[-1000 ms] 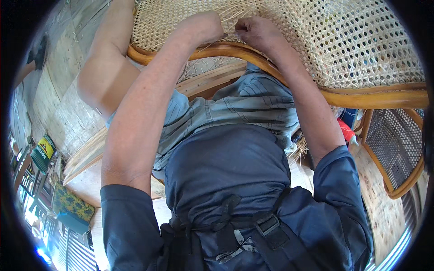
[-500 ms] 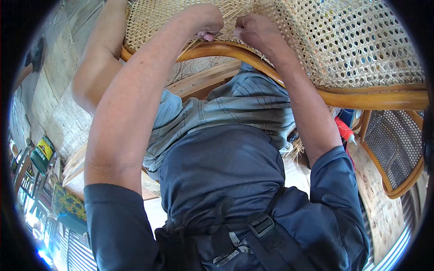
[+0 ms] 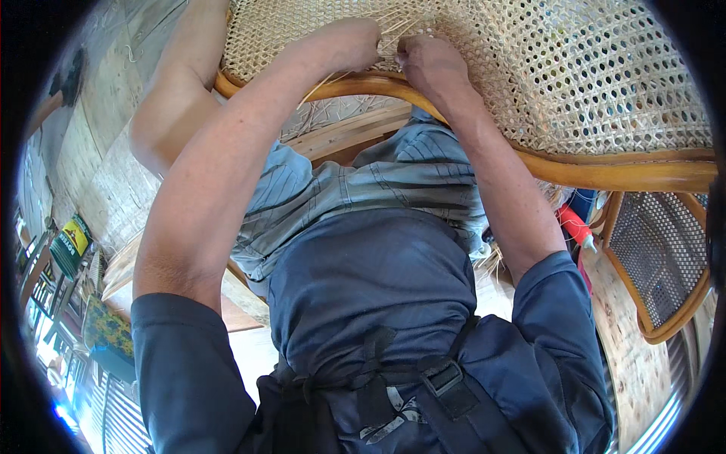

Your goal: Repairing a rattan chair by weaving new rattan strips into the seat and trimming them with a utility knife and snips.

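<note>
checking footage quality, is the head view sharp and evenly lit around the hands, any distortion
Head view: left hand and right hand on the woven cane panel look sharp in even daylight; the wooden frame bows from fisheye distortion; black vignette rings the picture; lower left corner is blown out by glare.

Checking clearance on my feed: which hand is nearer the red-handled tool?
Right. The right hand works the woven cane seat above the red-handled tool; the left hand sits farther left.

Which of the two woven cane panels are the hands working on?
The large pale panel at the top; both hands rest on it. The smaller darker one lies untouched at right.
</note>
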